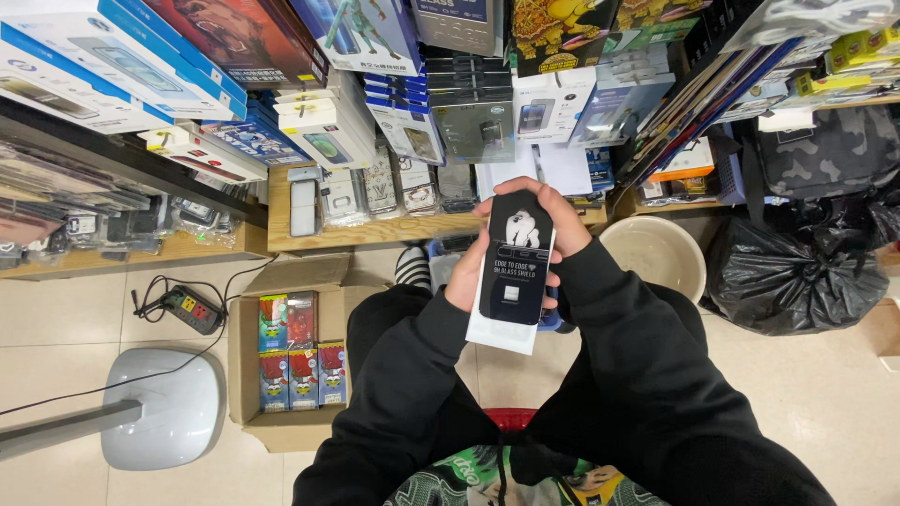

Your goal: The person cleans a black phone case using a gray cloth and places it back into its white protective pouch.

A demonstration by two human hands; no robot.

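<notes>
A flat black package [517, 265] with a white inner sleeve showing at its lower end is held upright above the lap, gripped by the left hand [469, 272] from the side and capped by the right hand [553, 220] at the top. Both hands are closed on it. The sleeve could slide out if the grip is loosened. Blue and white boxes [122, 66] are stacked on the shelves; red and blue packets fill a cardboard carton [281, 361] on the floor.

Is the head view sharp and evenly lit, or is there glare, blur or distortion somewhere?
Head view: the black package in both hands is sharp; even indoor light, soft shadows; mild glare on the plastic-wrapped items; wide-angle bending of the wooden shelf at the edges.
</notes>
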